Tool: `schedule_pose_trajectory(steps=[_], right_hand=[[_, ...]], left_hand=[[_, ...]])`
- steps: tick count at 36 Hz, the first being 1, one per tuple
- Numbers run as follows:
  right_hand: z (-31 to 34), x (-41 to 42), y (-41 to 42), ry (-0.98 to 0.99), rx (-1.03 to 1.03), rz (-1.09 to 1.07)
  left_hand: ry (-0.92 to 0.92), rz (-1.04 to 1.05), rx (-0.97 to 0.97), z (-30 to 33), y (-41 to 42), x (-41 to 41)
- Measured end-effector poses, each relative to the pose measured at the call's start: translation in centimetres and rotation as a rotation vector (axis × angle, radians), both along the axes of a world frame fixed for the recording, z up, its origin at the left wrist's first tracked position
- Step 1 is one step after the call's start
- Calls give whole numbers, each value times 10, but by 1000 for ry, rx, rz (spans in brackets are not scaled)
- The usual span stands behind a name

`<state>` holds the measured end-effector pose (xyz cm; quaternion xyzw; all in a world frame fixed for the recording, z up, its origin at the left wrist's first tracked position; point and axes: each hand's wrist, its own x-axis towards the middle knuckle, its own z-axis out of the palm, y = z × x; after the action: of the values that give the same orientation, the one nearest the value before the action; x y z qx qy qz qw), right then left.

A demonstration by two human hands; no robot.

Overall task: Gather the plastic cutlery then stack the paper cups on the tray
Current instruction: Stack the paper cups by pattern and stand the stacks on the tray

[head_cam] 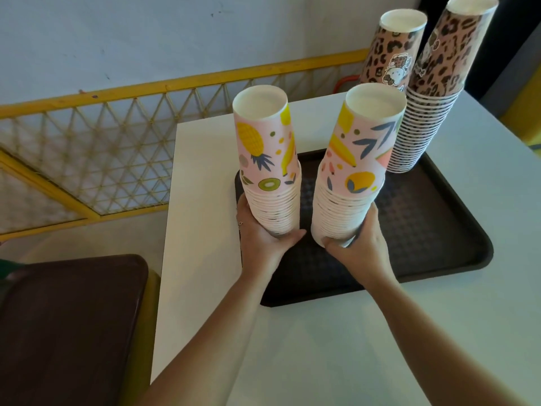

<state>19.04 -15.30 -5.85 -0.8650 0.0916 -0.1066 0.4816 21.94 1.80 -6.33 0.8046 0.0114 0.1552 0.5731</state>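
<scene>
White table [351, 332] bears tray [424, 230]; leopard-print stacks [424, 112] stand behind fruit-print stacks [269, 171].

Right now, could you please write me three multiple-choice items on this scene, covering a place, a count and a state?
1. Where does the tall stack of leopard-print paper cups nearest the right edge stand?
A. far right corner of the dark brown plastic tray
B. on the floor
C. on the brown seat

2. How many stacks of pink fruit-print paper cups are held?
A. one
B. two
C. four

3. What is the left hand doing?
A. resting flat
B. gripping a stack's base
C. pointing

Answers: 1 A, its base sits in that corner; 2 B, the right hand holds the other stack; 3 B, fingers curl round the lowest cups.
</scene>
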Motion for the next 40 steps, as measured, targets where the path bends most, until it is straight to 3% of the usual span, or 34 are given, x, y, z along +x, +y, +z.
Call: schedule_pose_trajectory(steps=[7, 23, 32, 40], right_hand=[[-13, 6, 23, -63, -14, -170], [-4, 26, 7, 22, 34, 16], [-15, 26, 17, -59, -26, -136], [-9, 35, 5, -37, -29, -90]], left_hand=[[26, 134, 38, -8, -5, 4], [33, 106, 39, -16, 3, 6], [39, 222, 152, -20, -5, 6], [-9, 179, 107, -19, -5, 17]])
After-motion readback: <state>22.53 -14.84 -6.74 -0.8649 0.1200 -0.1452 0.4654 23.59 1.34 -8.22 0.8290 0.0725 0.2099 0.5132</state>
